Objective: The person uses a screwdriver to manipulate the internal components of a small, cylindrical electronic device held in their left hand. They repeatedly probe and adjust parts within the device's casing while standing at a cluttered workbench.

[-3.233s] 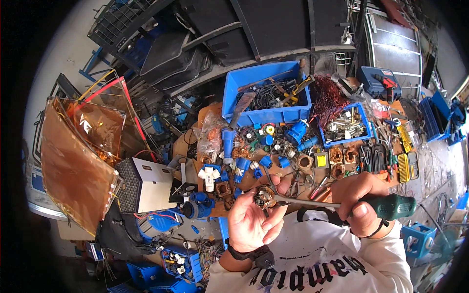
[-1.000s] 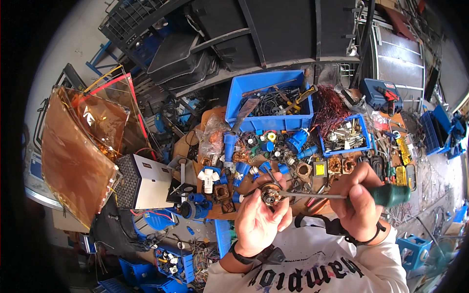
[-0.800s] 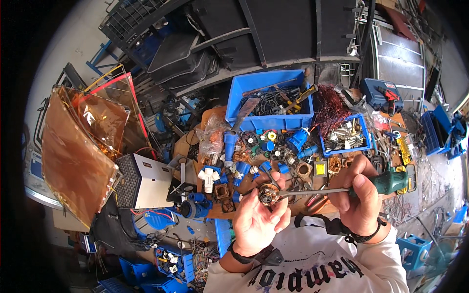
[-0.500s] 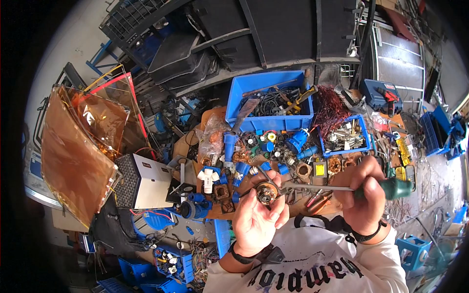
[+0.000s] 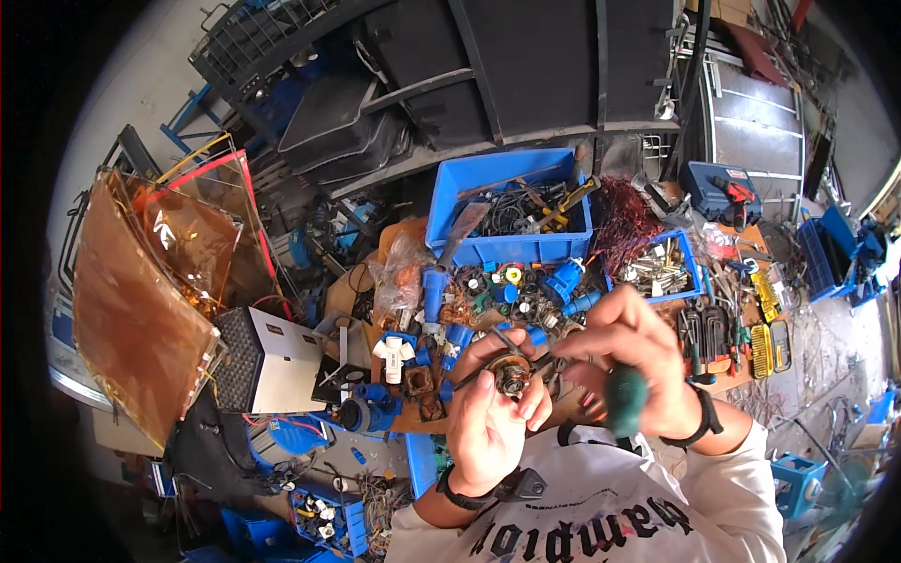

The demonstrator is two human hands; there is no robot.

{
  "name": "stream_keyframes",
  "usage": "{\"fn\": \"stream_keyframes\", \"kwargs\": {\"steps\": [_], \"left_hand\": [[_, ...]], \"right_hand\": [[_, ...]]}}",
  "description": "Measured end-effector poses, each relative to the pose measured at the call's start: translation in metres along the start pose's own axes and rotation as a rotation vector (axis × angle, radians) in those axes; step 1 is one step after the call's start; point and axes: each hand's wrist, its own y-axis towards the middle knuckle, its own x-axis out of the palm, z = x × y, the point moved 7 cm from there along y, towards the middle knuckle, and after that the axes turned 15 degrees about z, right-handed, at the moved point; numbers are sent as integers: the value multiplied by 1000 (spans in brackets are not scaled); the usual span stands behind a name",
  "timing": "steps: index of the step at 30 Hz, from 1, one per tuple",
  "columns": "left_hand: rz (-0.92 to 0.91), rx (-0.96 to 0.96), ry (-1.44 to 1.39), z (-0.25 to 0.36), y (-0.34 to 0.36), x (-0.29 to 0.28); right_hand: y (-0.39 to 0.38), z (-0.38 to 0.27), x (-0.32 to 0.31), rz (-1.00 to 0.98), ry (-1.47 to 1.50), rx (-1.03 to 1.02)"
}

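Note:
My left hand (image 5: 485,436) is closed around a small, round, dark and coppery motor part (image 5: 511,377), with its open end turned up and metal showing in the middle. Thin dark legs or strips stick out at its sides. At the right, my right hand (image 5: 648,352) keeps a screwdriver (image 5: 626,401) in its palm, the green handle pointing down toward me. Its shaft is hard to make out. The thumb and forefinger of that hand reach toward the part's right side, and whether they touch it I cannot tell.
Beyond my hands stands a blue crate (image 5: 511,250) of wires and tools. Beside it are red wire (image 5: 624,216) and a blue tray (image 5: 696,267) of metal pieces. Blue fittings, a white fitting (image 5: 393,357) and square copper coils (image 5: 419,380) crowd the bench. Pliers and a yellow bit set (image 5: 761,350) lie right.
My right hand has come left, close to the part. The screwdriver has swung from lying sideways against the part to handle-down in the palm. My left hand has stayed nearly still.

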Motion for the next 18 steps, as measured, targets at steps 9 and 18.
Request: {"fn": "stream_keyframes", "kwargs": {"steps": [9, 18], "left_hand": [[-15, 104, 91, 5, 1, 0], [-60, 236, 202, 11, 4, 1]], "right_hand": [[3, -1, 17, -29, 28, 51], [8, 2, 23, -65, 34, 106]]}}
